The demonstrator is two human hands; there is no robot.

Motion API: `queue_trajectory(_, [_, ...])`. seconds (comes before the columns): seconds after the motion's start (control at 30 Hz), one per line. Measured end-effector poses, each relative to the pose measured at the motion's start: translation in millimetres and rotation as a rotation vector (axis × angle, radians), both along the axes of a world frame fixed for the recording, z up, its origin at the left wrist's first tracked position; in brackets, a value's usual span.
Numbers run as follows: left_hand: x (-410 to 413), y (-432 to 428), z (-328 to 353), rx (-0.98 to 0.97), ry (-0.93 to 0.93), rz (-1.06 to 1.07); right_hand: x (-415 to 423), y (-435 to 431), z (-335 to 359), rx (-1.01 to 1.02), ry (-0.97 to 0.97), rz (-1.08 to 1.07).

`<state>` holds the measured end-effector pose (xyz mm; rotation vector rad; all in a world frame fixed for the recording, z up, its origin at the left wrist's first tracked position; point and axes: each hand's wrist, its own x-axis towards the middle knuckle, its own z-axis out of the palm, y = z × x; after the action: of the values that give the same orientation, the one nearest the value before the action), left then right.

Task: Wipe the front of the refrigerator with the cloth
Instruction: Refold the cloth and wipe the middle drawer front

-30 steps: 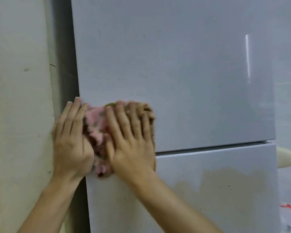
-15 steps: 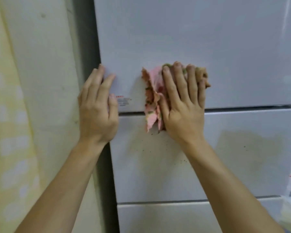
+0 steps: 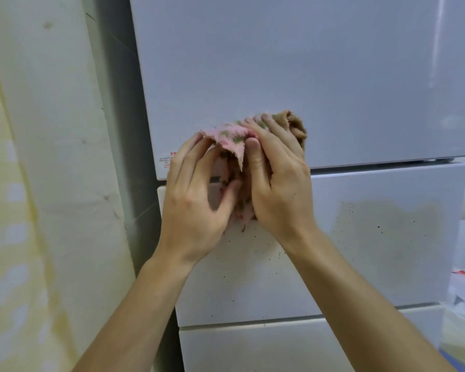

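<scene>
Your left hand (image 3: 196,202) and right hand (image 3: 278,186) both grip the bunched pink cloth (image 3: 230,139) (brown-stained), fingers curled round it, at the refrigerator (image 3: 320,76) front's upper door seam.

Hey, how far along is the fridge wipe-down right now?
Looks done: the glossy white upper door shows no marks. In hand: the left hand and right hand bunch the pink-and-brown patterned cloth at the door seam. To do: the white middle drawer front carries a brownish smear and dark specks.
</scene>
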<state>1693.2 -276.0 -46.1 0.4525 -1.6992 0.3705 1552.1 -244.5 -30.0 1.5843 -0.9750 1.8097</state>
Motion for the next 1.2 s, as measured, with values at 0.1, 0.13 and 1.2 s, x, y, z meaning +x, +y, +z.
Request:
queue_trajectory(0.1, [-9, 15, -9, 0.089, 0.088, -0.148, 1, 20, -3, -0.017, 0.026, 0.082])
queue_trajectory(0.13, [-13, 21, -12, 0.115, 0.128, -0.203, 1, 26, -5, -0.014, 0.037, 0.085])
queue_trajectory(1.2, [30, 77, -81, 0.730, 0.121, -0.536, -36, 99, -112, 1.195, -0.030, 0.237])
